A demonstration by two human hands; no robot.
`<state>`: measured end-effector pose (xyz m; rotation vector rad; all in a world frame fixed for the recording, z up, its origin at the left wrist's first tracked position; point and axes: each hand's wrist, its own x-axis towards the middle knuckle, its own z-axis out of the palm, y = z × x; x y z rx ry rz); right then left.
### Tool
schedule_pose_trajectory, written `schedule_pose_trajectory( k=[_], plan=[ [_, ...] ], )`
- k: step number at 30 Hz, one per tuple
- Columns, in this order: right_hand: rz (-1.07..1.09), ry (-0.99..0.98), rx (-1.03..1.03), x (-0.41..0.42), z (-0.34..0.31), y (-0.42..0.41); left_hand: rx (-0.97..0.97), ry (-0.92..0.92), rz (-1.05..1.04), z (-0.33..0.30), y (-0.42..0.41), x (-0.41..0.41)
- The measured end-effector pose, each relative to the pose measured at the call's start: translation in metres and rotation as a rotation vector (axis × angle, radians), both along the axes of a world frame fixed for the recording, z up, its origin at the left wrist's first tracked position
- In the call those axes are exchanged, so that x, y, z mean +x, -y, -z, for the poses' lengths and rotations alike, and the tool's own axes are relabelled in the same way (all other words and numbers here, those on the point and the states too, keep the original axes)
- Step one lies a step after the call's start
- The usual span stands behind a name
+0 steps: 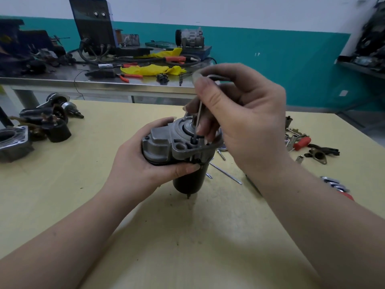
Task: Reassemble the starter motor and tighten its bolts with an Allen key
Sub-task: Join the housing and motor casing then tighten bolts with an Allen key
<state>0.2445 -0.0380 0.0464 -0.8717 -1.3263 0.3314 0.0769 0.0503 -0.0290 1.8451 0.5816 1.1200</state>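
Yellow table (62, 205), starter motor (181, 151) upright, Allen key (199, 117) vertical

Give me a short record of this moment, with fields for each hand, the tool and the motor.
left hand: grips the starter motor from the side
right hand: holds the Allen key
Allen key: upright, tip down in a bolt hole of the aluminium housing
starter motor: stands on end on the yellow table
beside it: screwdriver

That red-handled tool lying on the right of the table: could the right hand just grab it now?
Probably not at once: the right hand grips the Allen key. The path to the red-handled tool looks open.
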Motion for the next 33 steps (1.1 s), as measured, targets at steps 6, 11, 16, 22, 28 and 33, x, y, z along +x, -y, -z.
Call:
schedule_pose_trajectory(
  k=[6, 11, 16, 22, 28, 33],
  plan=[
    [-0.242, -0.026, -0.140, 0.007, -0.003, -0.008, -0.011, 0.018, 0.008, 0.002, -0.002, 0.000],
    [-0.044, 0.205, 0.053, 0.003, 0.005, -0.010, -0.009, 0.049, 0.029, -0.001, -0.001, 0.001],
    [0.152, 0.210, 0.119, -0.003, 0.010, -0.010, 0.026, 0.039, 0.032, 0.001, -0.002, 0.001],
    [0.057, 0.158, -0.057, -0.001, -0.015, -0.004, 0.022, 0.027, 0.034, 0.000, -0.003, 0.001],
    [0.076, 0.002, -0.205, -0.004, -0.019, -0.007, 0.019, 0.028, 0.034, 0.000, -0.003, 0.000],
    [-0.228, -0.117, -0.326, 0.004, -0.022, -0.006, 0.012, 0.023, 0.039, -0.001, -0.003, -0.001]
  ],
)
